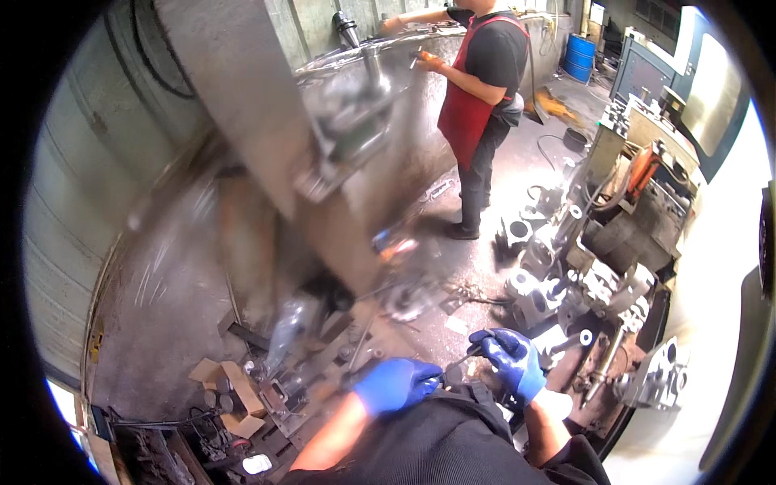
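Observation:
Both my hands wear blue gloves and sit low in the picture, above my dark clothing. My left hand (394,385) is closed around a thin dark tool (457,362) that runs up and right toward the other hand. My right hand (511,359) is curled over the far end of that tool and a small dark part beneath it. The picture is motion-blurred, so what the part is cannot be told.
A person in a red apron (475,97) works at a large metal bench (380,145) ahead. Grey metal castings (537,279) lie on the floor to the right beside a machine (655,153). Cardboard scraps (230,388) and clutter lie lower left.

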Motion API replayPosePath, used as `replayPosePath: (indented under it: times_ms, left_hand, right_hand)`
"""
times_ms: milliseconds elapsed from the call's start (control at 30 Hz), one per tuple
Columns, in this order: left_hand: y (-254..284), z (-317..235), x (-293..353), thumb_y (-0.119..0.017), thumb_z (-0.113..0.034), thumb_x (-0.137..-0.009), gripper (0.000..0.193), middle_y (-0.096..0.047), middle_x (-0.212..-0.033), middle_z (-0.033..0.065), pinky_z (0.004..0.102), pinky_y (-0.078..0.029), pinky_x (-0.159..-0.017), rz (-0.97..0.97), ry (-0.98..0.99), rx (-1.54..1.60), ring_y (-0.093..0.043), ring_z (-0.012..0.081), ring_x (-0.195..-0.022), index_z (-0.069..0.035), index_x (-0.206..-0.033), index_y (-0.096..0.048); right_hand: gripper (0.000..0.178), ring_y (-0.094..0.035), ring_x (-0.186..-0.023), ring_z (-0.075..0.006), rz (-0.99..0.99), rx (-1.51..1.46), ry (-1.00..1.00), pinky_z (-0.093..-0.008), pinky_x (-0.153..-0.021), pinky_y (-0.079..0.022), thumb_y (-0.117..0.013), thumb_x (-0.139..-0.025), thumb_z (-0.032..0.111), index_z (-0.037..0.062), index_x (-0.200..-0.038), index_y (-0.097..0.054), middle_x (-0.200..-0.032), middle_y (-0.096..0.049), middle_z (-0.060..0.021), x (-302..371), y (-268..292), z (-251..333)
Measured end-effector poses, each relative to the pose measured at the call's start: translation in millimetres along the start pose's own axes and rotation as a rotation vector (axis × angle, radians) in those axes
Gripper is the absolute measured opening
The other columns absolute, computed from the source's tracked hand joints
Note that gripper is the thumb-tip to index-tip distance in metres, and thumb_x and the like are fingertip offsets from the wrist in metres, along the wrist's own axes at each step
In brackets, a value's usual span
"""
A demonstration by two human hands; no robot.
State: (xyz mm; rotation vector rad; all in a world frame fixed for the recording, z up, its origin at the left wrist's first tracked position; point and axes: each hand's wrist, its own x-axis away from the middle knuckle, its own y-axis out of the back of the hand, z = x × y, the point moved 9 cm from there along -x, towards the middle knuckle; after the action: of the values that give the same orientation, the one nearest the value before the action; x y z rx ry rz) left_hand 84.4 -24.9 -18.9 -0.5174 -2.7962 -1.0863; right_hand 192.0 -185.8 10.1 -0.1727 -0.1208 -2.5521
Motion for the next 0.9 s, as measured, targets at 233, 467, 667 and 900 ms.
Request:
replayPosePath:
  times_ms: [233, 467, 667, 900]
  left_hand:
    - [65.4, 30.3, -133.4, -0.059, -0.027, -0.092, 0.031, -0.069, -0.113, 0.0185, 0.0455, -0.052, -0.089, 0.084, 0.062, 0.034, -0.066, 0.0376, -0.102, -0.010, -0.116, -0.069]
    - [151.9, 65.7, -280.6, -0.059, -0.029, -0.092, 0.029, -0.071, -0.103, 0.0181, 0.0455, -0.053, -0.083, 0.073, -0.039, -0.032, -0.068, 0.0375, -0.092, -0.011, -0.113, -0.070]
    - [235.2, 96.3, -365.7, -0.060, -0.032, -0.092, 0.031, -0.070, -0.102, 0.0189, 0.0482, -0.052, -0.081, -0.005, -0.119, -0.015, -0.067, 0.0406, -0.093, -0.011, -0.113, -0.068]
    - [279.6, 126.8, -422.3, -0.059, -0.026, -0.090, 0.027, -0.069, -0.103, 0.0200, 0.0486, -0.051, -0.085, -0.029, -0.035, -0.021, -0.066, 0.0398, -0.095, -0.009, -0.110, -0.069]
  right_hand:
    - [0.020, -0.072, -0.089, -0.0212, 0.056, 0.360, 0.223, -0.0330, -0.082, -0.056, -0.061, -0.094, 0.009, -0.0028, -0.107, -0.071, -0.098, -0.075, -0.0131, -129.6, 33.6, 45.0]
    - [0.017, -0.073, -0.086, -0.0233, -0.068, 0.338, 0.284, -0.0333, -0.078, -0.056, -0.062, -0.092, 0.002, -0.0006, -0.105, -0.072, -0.096, -0.075, -0.0130, -256.4, 90.5, 58.8]
    - [0.023, -0.071, -0.086, -0.0195, -0.148, 0.237, 0.150, -0.0317, -0.078, -0.056, -0.062, -0.096, 0.017, 0.0007, -0.106, -0.074, -0.097, -0.075, -0.0117, -368.5, 125.4, 62.6]
    - [0.022, -0.072, -0.090, -0.0212, -0.022, 0.356, 0.209, -0.0338, -0.082, -0.057, -0.062, -0.093, 0.012, 0.0016, -0.108, -0.074, -0.100, -0.076, -0.0126, -470.9, 107.1, 93.2]
